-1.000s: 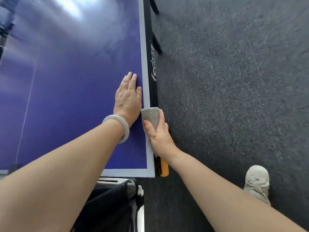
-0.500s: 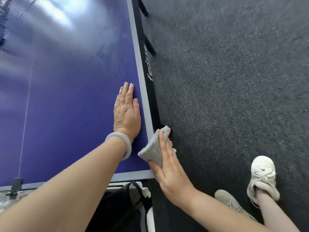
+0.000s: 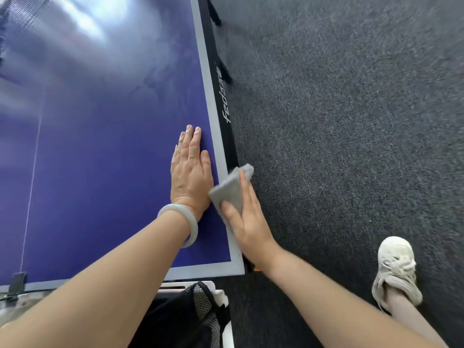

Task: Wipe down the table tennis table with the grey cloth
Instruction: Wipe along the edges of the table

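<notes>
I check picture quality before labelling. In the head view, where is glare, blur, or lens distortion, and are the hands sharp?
Head view: white glare washes out the far left part of the table tennis table; the carpet is smeared toward upper right; the wide lens enlarges the forearms at the bottom; left hand, right hand and grey cloth are sharp.

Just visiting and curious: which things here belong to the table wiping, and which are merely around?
Part of the job: grey cloth, right hand holding it, left hand flat on the table tennis table.
Just around: pale bangle, white sneaker, black mesh fabric, dark carpet.
</notes>
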Available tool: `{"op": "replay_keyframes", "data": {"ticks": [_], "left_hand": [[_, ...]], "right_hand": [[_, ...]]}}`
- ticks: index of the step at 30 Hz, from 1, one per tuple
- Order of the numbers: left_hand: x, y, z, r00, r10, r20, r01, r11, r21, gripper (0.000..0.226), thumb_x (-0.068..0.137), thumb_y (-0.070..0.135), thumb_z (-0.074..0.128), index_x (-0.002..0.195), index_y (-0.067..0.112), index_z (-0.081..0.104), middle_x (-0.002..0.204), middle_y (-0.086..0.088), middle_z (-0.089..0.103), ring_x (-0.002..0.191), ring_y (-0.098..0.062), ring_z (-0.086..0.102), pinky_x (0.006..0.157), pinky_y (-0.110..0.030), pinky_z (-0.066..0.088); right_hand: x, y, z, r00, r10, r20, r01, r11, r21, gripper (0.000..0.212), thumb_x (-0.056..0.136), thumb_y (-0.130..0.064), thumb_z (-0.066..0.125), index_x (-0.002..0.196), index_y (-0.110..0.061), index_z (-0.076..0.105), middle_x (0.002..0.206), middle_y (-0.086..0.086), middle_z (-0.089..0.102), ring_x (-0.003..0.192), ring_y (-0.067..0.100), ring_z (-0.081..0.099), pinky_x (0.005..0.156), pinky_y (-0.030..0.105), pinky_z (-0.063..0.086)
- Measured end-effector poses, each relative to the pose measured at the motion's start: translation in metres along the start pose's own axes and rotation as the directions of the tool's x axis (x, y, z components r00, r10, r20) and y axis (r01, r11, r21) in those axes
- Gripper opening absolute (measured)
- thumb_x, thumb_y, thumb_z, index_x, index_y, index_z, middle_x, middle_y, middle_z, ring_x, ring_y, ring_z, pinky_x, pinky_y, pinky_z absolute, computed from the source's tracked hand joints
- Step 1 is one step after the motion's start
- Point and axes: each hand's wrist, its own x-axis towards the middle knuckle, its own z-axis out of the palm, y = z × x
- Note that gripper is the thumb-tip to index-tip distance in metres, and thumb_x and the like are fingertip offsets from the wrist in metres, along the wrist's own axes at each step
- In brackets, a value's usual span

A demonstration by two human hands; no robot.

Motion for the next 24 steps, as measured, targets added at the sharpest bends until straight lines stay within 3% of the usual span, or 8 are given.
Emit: {"op": "replay_keyframes", "data": {"ticks": [2,5,11,19,24], "left_hand": [[-0.001,0.001,0.000,1.000,-0.009,-0.003,0.009,1.000,-0.015,0.049,0.106,0.014,0.033,0.155,0.013,0.028,0.164,-0.001,0.019,0.152,-0.015,0.012,0.124,-0.033,0.008],[-0.001,0.001,0.000,1.000,-0.020,-0.007,0.020,0.999,-0.034,0.049,0.106,0.015,0.034,0.155,0.014,0.028,0.164,0.000,0.020,0.152,-0.013,0.012,0.124,-0.033,0.008],[-0.001,-0.001,-0.001,1.000,-0.007,0.001,0.007,1.000,-0.017,0.050,0.105,0.018,0.032,0.155,0.014,0.028,0.164,0.000,0.020,0.152,-0.014,0.012,0.124,-0.035,0.009],[-0.002,0.002,-0.003,0.999,-0.025,0.023,0.026,1.000,-0.003,0.056,0.100,0.027,0.027,0.155,0.016,0.029,0.163,0.002,0.021,0.151,-0.011,0.012,0.124,-0.036,0.012],[-0.003,0.002,-0.005,0.998,-0.043,0.051,0.041,0.999,0.029,0.056,0.101,0.028,0.026,0.156,0.019,0.025,0.164,0.005,0.017,0.152,-0.008,0.008,0.124,-0.036,0.011]], "right_hand": [[0.038,-0.015,-0.006,0.998,0.065,0.006,-0.065,0.997,0.038,0.070,0.104,-0.036,0.044,0.159,-0.020,0.003,0.167,0.004,0.005,0.153,0.012,0.002,0.125,0.035,0.007],[0.041,-0.017,-0.008,0.997,0.070,0.023,-0.071,0.993,0.095,0.069,0.104,-0.036,0.043,0.159,-0.024,0.004,0.167,0.000,0.005,0.152,0.008,0.002,0.125,0.034,0.007],[-0.011,0.001,0.003,0.996,0.088,0.026,-0.089,0.995,0.047,0.073,0.095,-0.058,0.036,0.157,-0.038,0.002,0.165,-0.018,0.002,0.148,-0.008,-0.001,0.122,0.023,0.008],[0.124,-0.044,-0.003,0.982,0.157,-0.103,-0.162,0.986,-0.035,0.065,0.103,-0.041,0.043,0.157,-0.016,0.018,0.154,0.014,0.031,0.142,0.028,0.032,0.117,0.044,0.027],[0.129,-0.049,-0.005,0.975,0.202,-0.089,-0.206,0.978,-0.037,0.065,0.103,-0.044,0.043,0.157,-0.021,0.016,0.148,0.012,0.036,0.135,0.029,0.038,0.114,0.046,0.031]]}}
